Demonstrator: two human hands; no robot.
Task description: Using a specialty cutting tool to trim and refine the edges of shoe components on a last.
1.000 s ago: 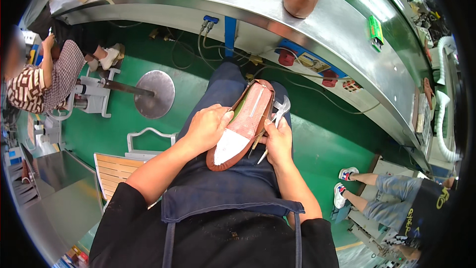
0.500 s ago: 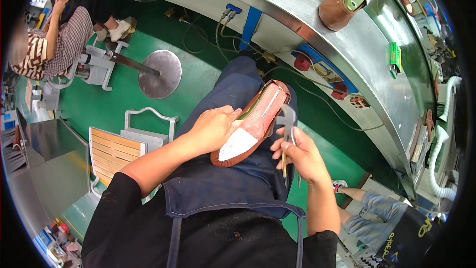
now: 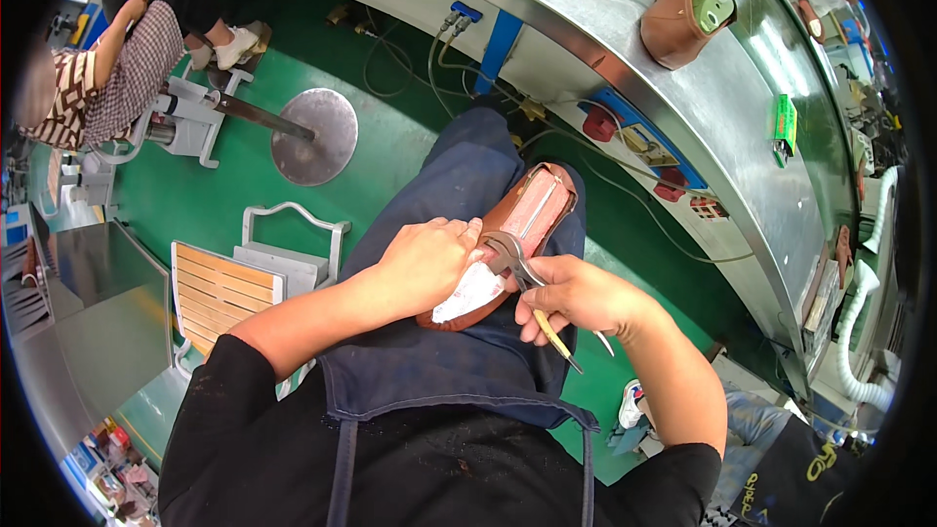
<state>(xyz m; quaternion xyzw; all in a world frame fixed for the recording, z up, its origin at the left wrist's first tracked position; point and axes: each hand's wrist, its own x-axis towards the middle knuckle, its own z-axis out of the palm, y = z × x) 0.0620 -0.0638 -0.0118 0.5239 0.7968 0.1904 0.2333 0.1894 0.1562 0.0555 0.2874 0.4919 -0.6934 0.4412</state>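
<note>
A brown leather shoe [image 3: 547, 182] lies on my lap, its pinkish underside up, with a white patch [image 3: 473, 291] toward the end nearest me. My left hand [image 3: 427, 259] grips the shoe's left side, fingers closed over its edge. My right hand [image 3: 583, 295] holds metal pincers [image 3: 517, 262]; their curved jaws rest on the underside at mid-length, beside my left fingers. One yellow shaft and one bare metal shaft stick out below the right hand. Whether the jaws pinch any leather is hidden from view.
A metal workbench [image 3: 625, 15] curves ahead and right, bearing another brown shoe [image 3: 673, 29] and a small green box [image 3: 785, 122]. A slatted wooden seat [image 3: 224, 298] stands at left. A seated person [image 3: 127, 78] is at far left, another person [image 3: 771, 459] at lower right. Cables [image 3: 429, 68] hang under the bench.
My right hand has brought the pincers left from beside the shoe onto its underside. My left hand has shifted slightly over the shoe. The person at lower right has moved lower in view.
</note>
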